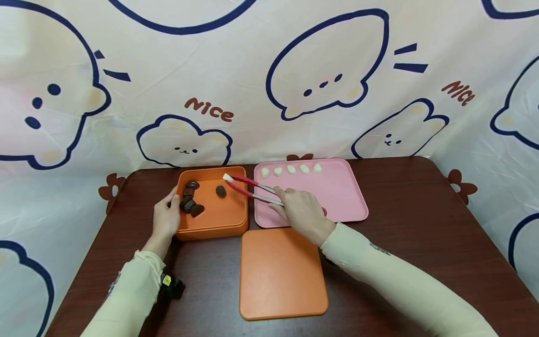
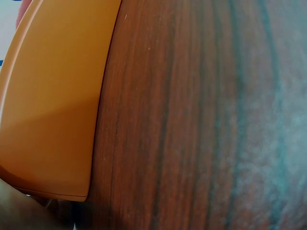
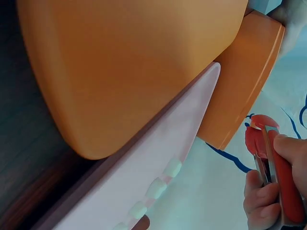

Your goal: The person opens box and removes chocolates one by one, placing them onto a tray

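Observation:
My right hand (image 1: 302, 211) holds a pair of red-and-silver tongs (image 1: 261, 192), its fingers around the handles, as the right wrist view also shows. Between the red tips is a small white piece (image 1: 228, 178), above the right part of an orange box (image 1: 212, 229). My left hand (image 1: 166, 216) grips that box by its left wall. Inside the box, several dark brown pieces (image 1: 188, 193) lie along the left side, and one dark oval piece (image 1: 221, 191) sits apart nearer the middle.
A pink tray (image 1: 337, 196) stands right of the box, with several white pieces (image 1: 291, 169) in a row along its far edge. An orange lid (image 1: 283, 276) lies flat in front. A patterned cloth (image 1: 252, 79) hangs behind the dark wooden table (image 1: 404, 201).

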`<action>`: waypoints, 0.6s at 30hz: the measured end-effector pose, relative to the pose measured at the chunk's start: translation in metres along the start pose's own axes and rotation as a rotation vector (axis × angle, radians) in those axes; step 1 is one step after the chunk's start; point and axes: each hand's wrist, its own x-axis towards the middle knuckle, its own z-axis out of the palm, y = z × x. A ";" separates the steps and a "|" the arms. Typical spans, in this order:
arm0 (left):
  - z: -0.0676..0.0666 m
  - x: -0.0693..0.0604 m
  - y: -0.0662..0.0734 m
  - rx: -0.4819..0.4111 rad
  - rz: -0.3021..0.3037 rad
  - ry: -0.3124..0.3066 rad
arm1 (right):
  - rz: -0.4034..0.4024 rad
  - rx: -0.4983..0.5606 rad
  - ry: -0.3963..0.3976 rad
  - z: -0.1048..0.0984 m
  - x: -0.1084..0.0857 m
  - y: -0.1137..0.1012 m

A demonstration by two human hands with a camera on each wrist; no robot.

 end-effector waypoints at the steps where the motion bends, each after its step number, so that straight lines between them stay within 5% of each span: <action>1: 0.000 0.000 0.000 -0.001 0.000 0.000 | 0.001 0.002 0.006 -0.001 -0.001 0.001; 18: 0.000 -0.001 0.000 -0.010 0.005 0.007 | 0.033 0.046 0.041 -0.020 -0.026 0.024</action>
